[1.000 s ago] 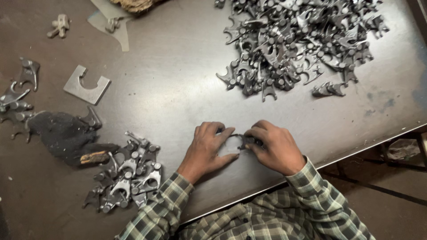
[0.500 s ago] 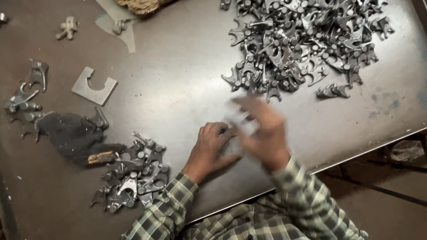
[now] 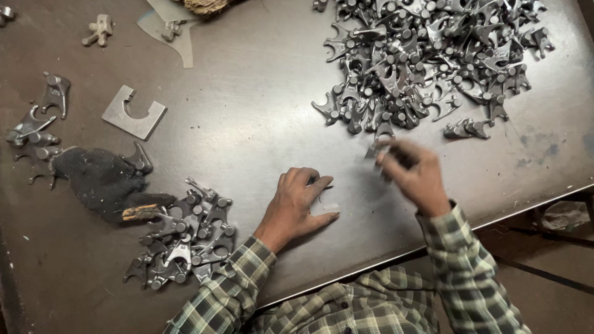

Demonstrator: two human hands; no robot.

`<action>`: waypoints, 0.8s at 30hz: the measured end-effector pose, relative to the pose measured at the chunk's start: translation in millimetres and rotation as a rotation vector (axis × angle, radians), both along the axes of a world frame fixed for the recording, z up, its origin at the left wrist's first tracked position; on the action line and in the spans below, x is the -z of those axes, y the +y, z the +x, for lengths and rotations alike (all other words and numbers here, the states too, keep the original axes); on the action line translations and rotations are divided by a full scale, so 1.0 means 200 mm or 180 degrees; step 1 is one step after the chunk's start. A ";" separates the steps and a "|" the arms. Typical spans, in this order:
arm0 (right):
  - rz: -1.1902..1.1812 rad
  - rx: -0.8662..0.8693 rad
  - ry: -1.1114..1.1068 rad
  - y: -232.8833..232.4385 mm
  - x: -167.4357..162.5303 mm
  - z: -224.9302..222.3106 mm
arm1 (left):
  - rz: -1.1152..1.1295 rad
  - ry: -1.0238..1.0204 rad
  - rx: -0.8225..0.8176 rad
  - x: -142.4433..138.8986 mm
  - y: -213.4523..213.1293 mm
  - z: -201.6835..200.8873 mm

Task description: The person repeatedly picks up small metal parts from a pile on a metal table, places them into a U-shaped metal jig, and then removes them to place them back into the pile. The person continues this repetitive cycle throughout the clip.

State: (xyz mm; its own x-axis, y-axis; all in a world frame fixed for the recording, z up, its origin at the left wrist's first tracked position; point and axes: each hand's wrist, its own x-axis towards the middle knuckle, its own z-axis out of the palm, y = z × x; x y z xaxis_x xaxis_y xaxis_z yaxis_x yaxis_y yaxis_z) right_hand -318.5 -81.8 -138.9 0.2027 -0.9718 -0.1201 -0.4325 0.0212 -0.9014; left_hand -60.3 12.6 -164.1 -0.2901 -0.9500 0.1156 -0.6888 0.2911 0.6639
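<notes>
- Head view, left hand [image 3: 297, 207]: it rests palm down on the dark metal table [image 3: 247, 130], near the front edge. The fingers are curled a little, and I cannot tell if something small is under them; it does not look like it is grasping anything.
- Head view, right hand [image 3: 411, 173]: it is lifted above the table and blurred. The fingers are bent together, and a small grey metal part [image 3: 375, 148] seems to be pinched at the fingertips (the blur hides its exact shape). This hand is just below the near edge of the big pile.
- The big pile of metal parts [image 3: 427, 55] lies at the far right of the table; the parts are grey forked castings with round bosses, heaped one over another.
- A smaller pile of the same parts [image 3: 185, 238] lies at the left of the left hand, close to the checked sleeve [image 3: 229, 291].
- A black cloth [image 3: 99, 179] lies just beside this smaller pile, with a few single parts around it.
- A flat square plate with a round notch [image 3: 133, 114] lies alone, further back on the left side.
- Both arms wear the green checked shirt.
</notes>
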 end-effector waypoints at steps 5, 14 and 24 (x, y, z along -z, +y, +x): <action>-0.0613 -0.0527 0.1057 0.21 0.00 -0.01 | -0.0212 -0.0010 -0.0024 0.01 -0.02 -0.02; -0.1254 -0.0927 0.0641 0.25 0.02 0.02 | -0.0101 0.0001 -0.0050 0.00 -0.03 -0.07; -0.1631 -0.0965 0.0651 0.24 0.12 0.09 | 0.0009 -0.0008 -0.0058 0.04 -0.05 -0.07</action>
